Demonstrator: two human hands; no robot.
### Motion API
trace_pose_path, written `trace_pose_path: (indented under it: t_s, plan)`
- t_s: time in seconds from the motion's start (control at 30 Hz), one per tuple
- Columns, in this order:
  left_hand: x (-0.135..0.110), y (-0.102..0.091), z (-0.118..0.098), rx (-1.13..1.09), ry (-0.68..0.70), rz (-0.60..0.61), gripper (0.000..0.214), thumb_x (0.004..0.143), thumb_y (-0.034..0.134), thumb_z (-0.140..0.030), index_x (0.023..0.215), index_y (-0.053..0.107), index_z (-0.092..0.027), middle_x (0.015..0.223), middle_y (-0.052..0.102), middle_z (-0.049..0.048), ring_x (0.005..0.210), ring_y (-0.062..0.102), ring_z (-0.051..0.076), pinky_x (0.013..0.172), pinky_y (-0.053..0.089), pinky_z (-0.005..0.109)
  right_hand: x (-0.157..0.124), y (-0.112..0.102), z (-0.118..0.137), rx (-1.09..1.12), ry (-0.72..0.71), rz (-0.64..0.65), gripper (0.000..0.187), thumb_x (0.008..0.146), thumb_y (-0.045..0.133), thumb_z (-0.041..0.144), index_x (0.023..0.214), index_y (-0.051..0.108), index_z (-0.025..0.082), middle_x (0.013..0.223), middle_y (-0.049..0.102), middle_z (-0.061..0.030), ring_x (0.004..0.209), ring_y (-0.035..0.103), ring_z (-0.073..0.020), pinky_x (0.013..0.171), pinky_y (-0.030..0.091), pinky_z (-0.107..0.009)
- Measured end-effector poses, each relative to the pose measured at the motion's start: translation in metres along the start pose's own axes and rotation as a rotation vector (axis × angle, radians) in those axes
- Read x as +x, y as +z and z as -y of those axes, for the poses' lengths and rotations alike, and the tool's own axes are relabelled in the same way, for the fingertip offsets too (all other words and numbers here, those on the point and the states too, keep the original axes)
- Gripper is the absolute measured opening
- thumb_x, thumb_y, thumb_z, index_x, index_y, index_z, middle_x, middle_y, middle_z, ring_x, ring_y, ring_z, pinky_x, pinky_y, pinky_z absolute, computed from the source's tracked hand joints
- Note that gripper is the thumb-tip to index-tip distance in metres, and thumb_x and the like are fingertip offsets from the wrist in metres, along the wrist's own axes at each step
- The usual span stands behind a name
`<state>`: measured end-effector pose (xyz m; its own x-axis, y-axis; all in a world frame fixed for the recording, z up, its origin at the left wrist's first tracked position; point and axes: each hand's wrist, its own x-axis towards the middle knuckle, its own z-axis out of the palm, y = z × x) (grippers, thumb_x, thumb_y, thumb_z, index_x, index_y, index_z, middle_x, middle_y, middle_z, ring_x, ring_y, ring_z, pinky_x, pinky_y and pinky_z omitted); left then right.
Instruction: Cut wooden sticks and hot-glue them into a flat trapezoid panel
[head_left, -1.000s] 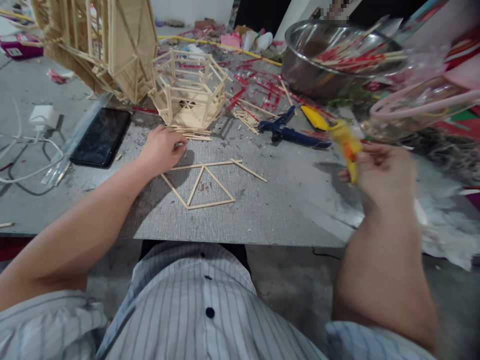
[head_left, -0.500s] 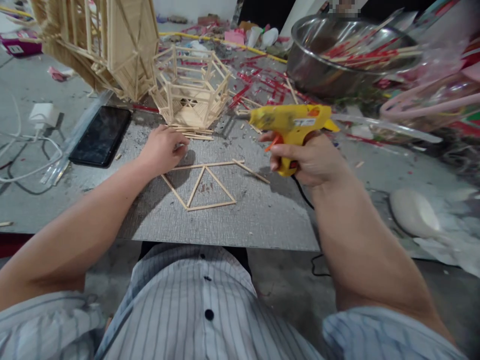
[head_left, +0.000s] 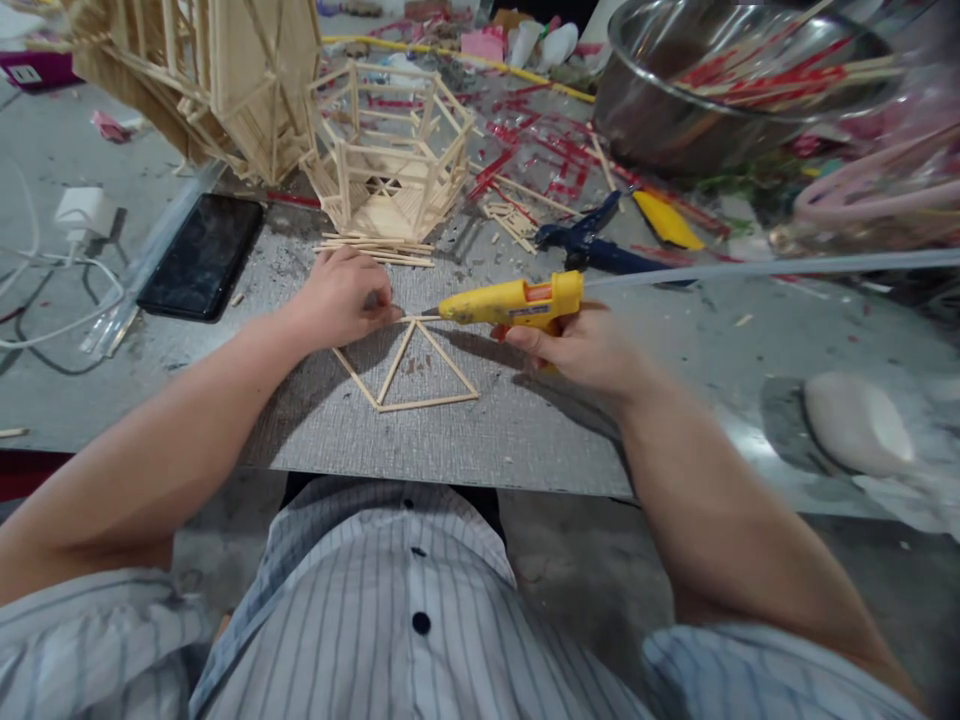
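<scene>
My right hand (head_left: 592, 345) is wrapped round a yellow hot glue gun (head_left: 517, 300), its nozzle pointing left at the top bar of a flat stick frame (head_left: 427, 403). That frame of thin wooden sticks lies on the table, with slanted sticks forming a triangle. At the bar's left part, my left hand (head_left: 349, 300) is closed, thumb and fingertips pinched on a wooden stick (head_left: 409, 319), mostly hidden by the fingers. Just beyond it lies a small pile of loose sticks (head_left: 390, 250). An open six-sided stick structure (head_left: 390, 205) stands behind the pile.
A larger wooden stick model (head_left: 247, 90) rises at the back left. Left of my hand are a black phone (head_left: 201, 257) and white charger (head_left: 85, 210). Dark blue pliers (head_left: 592, 240), a steel bowl (head_left: 660, 130) and red wrapper scraps are at the right, with a white rounded object (head_left: 855, 420) nearer.
The glue gun has moved left and down to the frame's top bar, uncovering the pliers. My left hand has shifted right from beside the stick pile, its fingertips now at the bar.
</scene>
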<state>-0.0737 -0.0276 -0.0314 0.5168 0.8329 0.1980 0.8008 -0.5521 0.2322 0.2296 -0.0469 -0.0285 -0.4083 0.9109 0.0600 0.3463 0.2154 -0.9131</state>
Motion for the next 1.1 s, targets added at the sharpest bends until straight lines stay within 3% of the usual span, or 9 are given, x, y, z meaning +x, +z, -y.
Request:
trace_pose_path:
  t_s: [0.13,0.33,0.53,0.93,1.1]
  plan:
    - [-0.002,0.001,0.001,-0.006,0.024,0.003,0.030,0.091,0.058,-0.048,0.084,0.069,-0.021,0.101,0.070,0.0068,0.108,0.059,0.028,0.101,0.037,0.045,-0.001,0.005,0.005,-0.029,-0.027,-0.017,0.042,0.073,0.079,0.061,0.084,0.068,0.021,0.077,0.065,-0.0058,0.084,0.067,-0.0252,0.065,0.056,-0.036]
    - [-0.001,0.000,-0.002,-0.013,0.015,0.007,0.027,0.089,0.060,-0.045,0.081,0.069,-0.021,0.103,0.071,0.0074,0.107,0.059,0.028,0.100,0.036,0.046,-0.004,0.008,0.011,-0.097,-0.010,-0.016,0.044,0.075,0.073,0.066,0.075,0.062,0.023,0.072,0.061,-0.0056,0.085,0.066,-0.0252,0.066,0.056,-0.036]
    - [-0.001,0.000,-0.002,-0.018,0.007,0.013,0.027,0.089,0.059,-0.045,0.082,0.069,-0.021,0.103,0.071,0.0069,0.109,0.058,0.027,0.102,0.035,0.045,-0.006,0.012,0.010,-0.142,0.003,-0.012,0.046,0.076,0.071,0.067,0.080,0.063,0.022,0.070,0.059,-0.0035,0.082,0.065,-0.0240,0.066,0.054,-0.035]
    - [-0.001,0.004,0.003,-0.051,0.007,-0.005,0.025,0.087,0.059,-0.046,0.082,0.070,-0.024,0.104,0.069,0.0062,0.110,0.057,0.027,0.104,0.036,0.045,-0.007,0.012,0.006,-0.112,-0.015,-0.038,0.033,0.079,0.075,0.056,0.073,0.063,0.025,0.067,0.057,-0.0041,0.081,0.065,-0.0260,0.066,0.054,-0.036]
    - [0.000,0.002,0.001,-0.046,-0.014,0.006,0.024,0.087,0.059,-0.043,0.079,0.069,-0.023,0.104,0.069,0.0066,0.108,0.058,0.028,0.103,0.037,0.047,-0.006,0.013,0.004,-0.121,-0.019,-0.059,0.036,0.078,0.074,0.059,0.077,0.067,0.023,0.075,0.064,-0.0047,0.078,0.065,-0.0247,0.073,0.056,-0.040]
